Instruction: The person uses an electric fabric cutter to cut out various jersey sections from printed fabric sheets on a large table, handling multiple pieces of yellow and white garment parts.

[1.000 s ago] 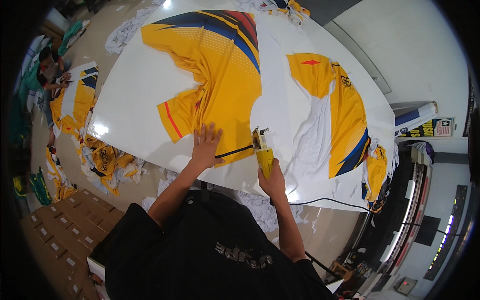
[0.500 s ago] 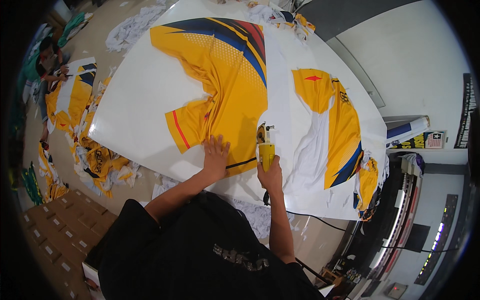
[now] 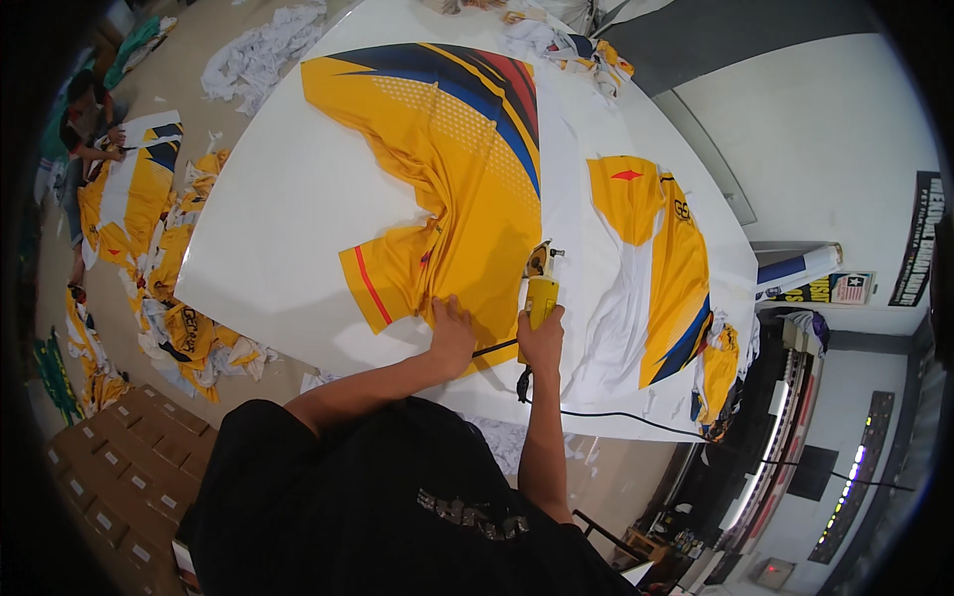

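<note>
A big white fabric sheet (image 3: 288, 209) printed with yellow jersey panels covers the cutting table. My left hand (image 3: 452, 336) presses flat on the lower edge of the large yellow, blue and red jersey panel (image 3: 457, 169). My right hand (image 3: 542, 340) grips the yellow handle of an electric rotary fabric cutter (image 3: 542, 283), whose blade end sits at that panel's right edge. A black cord (image 3: 616, 415) trails from the cutter toward the right. A second yellow and white panel (image 3: 656, 258) lies to the right.
Cut yellow and white fabric scraps (image 3: 179, 328) lie on the floor at the left, where another person (image 3: 84, 139) sits working. Cardboard boxes (image 3: 109, 467) stand at the lower left. White offcuts (image 3: 253, 50) lie beyond the table. Fabric rolls (image 3: 805, 268) lean at the right wall.
The cutter and my right hand have moved forward along the jersey panel's right edge. My left hand stays flat on the panel's lower edge beside it.
</note>
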The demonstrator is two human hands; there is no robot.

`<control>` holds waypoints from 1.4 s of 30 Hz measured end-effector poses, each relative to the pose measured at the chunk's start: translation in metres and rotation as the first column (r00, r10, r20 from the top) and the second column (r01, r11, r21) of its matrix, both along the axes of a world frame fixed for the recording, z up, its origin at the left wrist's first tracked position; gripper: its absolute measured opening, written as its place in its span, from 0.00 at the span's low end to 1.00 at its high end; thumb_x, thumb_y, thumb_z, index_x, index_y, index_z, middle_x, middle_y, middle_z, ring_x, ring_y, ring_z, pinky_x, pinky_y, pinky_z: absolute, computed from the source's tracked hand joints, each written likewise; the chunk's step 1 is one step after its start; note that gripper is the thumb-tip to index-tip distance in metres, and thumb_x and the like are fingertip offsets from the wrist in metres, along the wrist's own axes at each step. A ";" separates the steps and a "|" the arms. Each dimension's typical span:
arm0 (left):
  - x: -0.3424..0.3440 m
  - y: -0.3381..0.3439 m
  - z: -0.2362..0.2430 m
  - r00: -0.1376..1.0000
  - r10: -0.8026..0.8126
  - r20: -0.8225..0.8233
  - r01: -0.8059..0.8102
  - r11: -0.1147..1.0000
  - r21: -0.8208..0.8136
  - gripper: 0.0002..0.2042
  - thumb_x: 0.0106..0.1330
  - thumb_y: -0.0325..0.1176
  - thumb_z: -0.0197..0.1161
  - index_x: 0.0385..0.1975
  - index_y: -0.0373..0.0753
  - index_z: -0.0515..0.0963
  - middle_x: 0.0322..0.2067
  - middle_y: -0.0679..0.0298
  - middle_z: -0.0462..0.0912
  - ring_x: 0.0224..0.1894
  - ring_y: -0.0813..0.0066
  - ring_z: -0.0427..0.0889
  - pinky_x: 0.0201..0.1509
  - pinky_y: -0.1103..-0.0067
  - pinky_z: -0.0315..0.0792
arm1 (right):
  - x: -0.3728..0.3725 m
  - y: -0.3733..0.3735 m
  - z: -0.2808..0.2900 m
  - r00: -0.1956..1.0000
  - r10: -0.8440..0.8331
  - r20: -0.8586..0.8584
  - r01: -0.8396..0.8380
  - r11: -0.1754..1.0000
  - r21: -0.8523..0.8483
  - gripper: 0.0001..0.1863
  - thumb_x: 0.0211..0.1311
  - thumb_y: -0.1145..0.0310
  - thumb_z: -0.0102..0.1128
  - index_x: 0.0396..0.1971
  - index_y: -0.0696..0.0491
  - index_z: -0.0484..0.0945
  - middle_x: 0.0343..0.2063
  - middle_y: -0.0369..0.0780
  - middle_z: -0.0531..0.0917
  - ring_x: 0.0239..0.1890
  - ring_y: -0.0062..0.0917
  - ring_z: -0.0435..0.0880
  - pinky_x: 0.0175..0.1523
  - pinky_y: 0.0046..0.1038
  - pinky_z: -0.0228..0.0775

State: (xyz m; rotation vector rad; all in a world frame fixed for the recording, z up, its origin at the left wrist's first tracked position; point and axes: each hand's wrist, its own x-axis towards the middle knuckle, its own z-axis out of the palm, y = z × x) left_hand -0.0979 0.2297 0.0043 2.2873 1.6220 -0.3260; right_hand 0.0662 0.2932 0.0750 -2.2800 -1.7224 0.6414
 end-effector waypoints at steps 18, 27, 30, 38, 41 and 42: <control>-0.028 0.031 0.041 0.979 -0.087 0.183 0.123 0.973 -0.195 0.20 0.72 0.35 0.59 0.61 0.40 0.85 0.63 0.46 0.82 0.74 0.30 0.68 0.63 0.27 0.54 | -0.013 0.066 -0.028 0.979 -0.197 0.049 0.193 0.978 0.083 0.35 0.62 0.54 0.68 0.53 0.69 0.64 0.47 0.70 0.82 0.49 0.64 0.86 0.55 0.51 0.80; -0.036 0.117 0.022 0.933 0.230 0.276 -0.259 0.963 0.073 0.37 0.64 0.45 0.70 0.74 0.44 0.70 0.74 0.44 0.67 0.78 0.35 0.60 0.76 0.37 0.48 | 0.048 0.148 -0.044 0.935 -0.344 0.082 0.324 0.926 0.195 0.42 0.58 0.49 0.69 0.55 0.73 0.64 0.48 0.71 0.82 0.52 0.65 0.85 0.59 0.52 0.79; -0.057 0.119 0.003 0.934 0.255 0.248 -0.289 0.951 0.108 0.55 0.53 0.58 0.78 0.80 0.45 0.59 0.81 0.43 0.50 0.82 0.35 0.45 0.81 0.38 0.37 | 0.064 0.131 -0.045 0.930 -0.363 0.054 0.345 0.915 0.208 0.42 0.59 0.48 0.69 0.54 0.72 0.64 0.48 0.70 0.82 0.52 0.65 0.85 0.59 0.52 0.79; -0.110 0.051 -0.008 0.943 0.221 0.250 -0.234 0.972 0.023 0.69 0.38 0.67 0.83 0.83 0.49 0.52 0.83 0.45 0.41 0.84 0.35 0.36 0.81 0.38 0.30 | 0.054 -0.022 -0.015 0.983 -0.162 0.084 0.154 0.984 0.088 0.34 0.65 0.55 0.67 0.61 0.61 0.65 0.47 0.63 0.84 0.50 0.63 0.84 0.55 0.54 0.77; -0.125 0.025 0.003 0.936 0.250 0.248 -0.257 0.966 -0.003 0.68 0.38 0.66 0.84 0.82 0.49 0.54 0.83 0.45 0.42 0.83 0.34 0.38 0.81 0.37 0.31 | 0.033 -0.076 0.005 0.990 -0.115 0.078 0.110 0.992 0.067 0.33 0.65 0.58 0.68 0.62 0.59 0.65 0.47 0.62 0.84 0.49 0.62 0.84 0.54 0.54 0.76; -0.130 0.018 0.005 0.937 0.254 0.242 -0.261 0.965 -0.002 0.68 0.37 0.65 0.84 0.82 0.49 0.54 0.82 0.45 0.42 0.83 0.34 0.38 0.81 0.37 0.31 | 0.027 -0.089 0.009 0.991 -0.116 0.067 0.112 0.992 0.061 0.33 0.65 0.59 0.68 0.62 0.59 0.65 0.47 0.62 0.84 0.49 0.62 0.84 0.54 0.54 0.76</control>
